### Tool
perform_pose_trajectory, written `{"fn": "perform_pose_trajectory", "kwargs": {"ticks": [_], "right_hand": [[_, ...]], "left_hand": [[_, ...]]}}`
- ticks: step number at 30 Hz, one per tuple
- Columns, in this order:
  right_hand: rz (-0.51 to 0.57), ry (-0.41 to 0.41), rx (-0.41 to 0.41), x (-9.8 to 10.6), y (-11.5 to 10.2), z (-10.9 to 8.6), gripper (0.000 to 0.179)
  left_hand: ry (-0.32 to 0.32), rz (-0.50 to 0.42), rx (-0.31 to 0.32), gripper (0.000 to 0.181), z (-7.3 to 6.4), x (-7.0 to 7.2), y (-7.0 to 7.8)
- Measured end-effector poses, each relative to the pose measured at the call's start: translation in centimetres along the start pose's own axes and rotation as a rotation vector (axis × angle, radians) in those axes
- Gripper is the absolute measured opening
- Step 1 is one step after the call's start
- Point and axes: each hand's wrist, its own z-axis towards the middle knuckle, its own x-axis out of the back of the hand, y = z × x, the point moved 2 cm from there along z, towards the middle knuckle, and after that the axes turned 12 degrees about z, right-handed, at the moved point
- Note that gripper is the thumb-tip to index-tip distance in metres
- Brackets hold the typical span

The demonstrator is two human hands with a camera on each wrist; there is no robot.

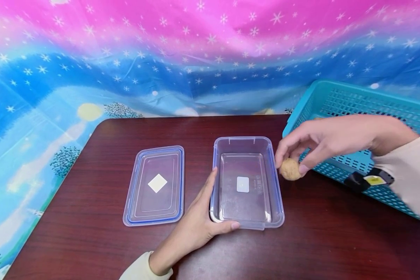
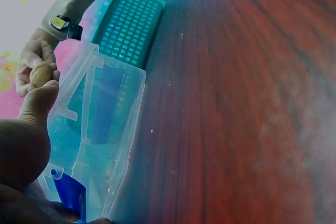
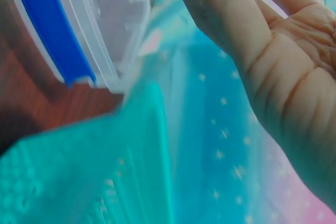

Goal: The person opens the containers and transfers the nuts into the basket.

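Observation:
My right hand (image 1: 322, 140) pinches a walnut (image 1: 289, 169) between thumb and fingers, just beyond the right wall of a clear plastic container (image 1: 245, 204). The left wrist view shows the walnut (image 2: 41, 74) more closely, tan and round. The container is uncovered, with a white label on its floor and nothing inside. My left hand (image 1: 196, 221) holds its near left corner, thumb along the front rim and fingers along the left side. In the right wrist view the palm (image 3: 283, 61) shows, but the walnut is hidden.
A clear lid (image 1: 157, 206) with a blue seal and a white diamond label lies flat left of the container. A teal perforated basket (image 1: 353, 87) stands at the right, under my right forearm; its contents are mostly hidden. A snowflake-patterned cloth (image 1: 196, 58) hangs behind the table.

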Motion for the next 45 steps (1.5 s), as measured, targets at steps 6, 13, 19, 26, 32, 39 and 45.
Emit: {"fn": "perform_pose_trajectory", "kwargs": {"ticks": [6,13,19,26,32,39,45], "right_hand": [[-0.033,0.055,0.054,2.1,1.6,-3.3,0.038],[-0.051,0.275,0.020,5.1,5.2,-7.8,0.046],[-0.044,0.387,0.070,7.3,8.1,-10.4,0.049],[0.017,0.494,0.128,9.1,11.7,-12.6,0.052],[0.111,0.550,0.164,9.9,14.2,-14.0,0.050],[0.316,0.435,0.313,11.0,17.0,-15.0,0.063],[0.301,0.561,0.219,11.1,18.6,-15.9,0.062]], "left_hand": [[0.004,0.001,0.002,0.129,0.0,-0.1,0.0],[0.005,0.003,0.000,0.130,0.0,-0.1,0.0],[0.007,-0.002,0.000,0.130,-0.1,-0.1,0.0],[0.007,0.005,-0.001,0.130,-0.1,-0.1,0.1],[0.006,0.010,-0.002,0.130,-0.1,-0.1,0.0],[0.007,0.007,-0.004,0.130,-0.1,-0.1,0.0],[0.007,0.008,-0.003,0.129,0.0,-0.1,0.1]]}}
